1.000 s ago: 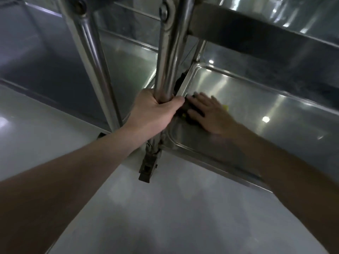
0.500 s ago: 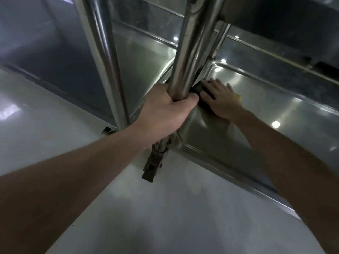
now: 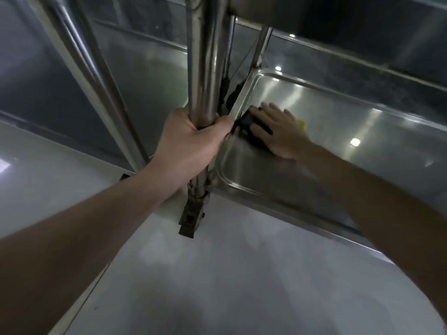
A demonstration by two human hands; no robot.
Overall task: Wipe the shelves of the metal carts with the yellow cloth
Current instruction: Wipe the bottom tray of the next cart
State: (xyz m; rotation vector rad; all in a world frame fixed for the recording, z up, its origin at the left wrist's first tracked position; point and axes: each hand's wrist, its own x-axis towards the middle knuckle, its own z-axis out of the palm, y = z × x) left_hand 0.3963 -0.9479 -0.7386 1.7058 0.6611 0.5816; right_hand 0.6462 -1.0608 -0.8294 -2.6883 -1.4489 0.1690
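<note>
My left hand (image 3: 191, 141) is wrapped around the upright steel post (image 3: 205, 68) of the metal cart. My right hand (image 3: 278, 131) lies flat on the cart's bottom shelf (image 3: 362, 146), near its left rim. Under that palm is the yellow cloth (image 3: 301, 125); only a small yellow edge shows beyond the fingers. A dark patch shows under the fingertips at the shelf's edge; I cannot tell what it is.
A second cart stands to the left, with its slanted post (image 3: 96, 76) and low shelf (image 3: 150, 68). An upper shelf (image 3: 338, 18) overhangs the bottom one. A caster bracket (image 3: 191, 216) sits below the gripped post on the pale glossy floor (image 3: 217, 274).
My right hand with the cloth has slid back along the left rim of the bottom shelf, after reaching toward the far corner. My left hand has kept its grip on the post.
</note>
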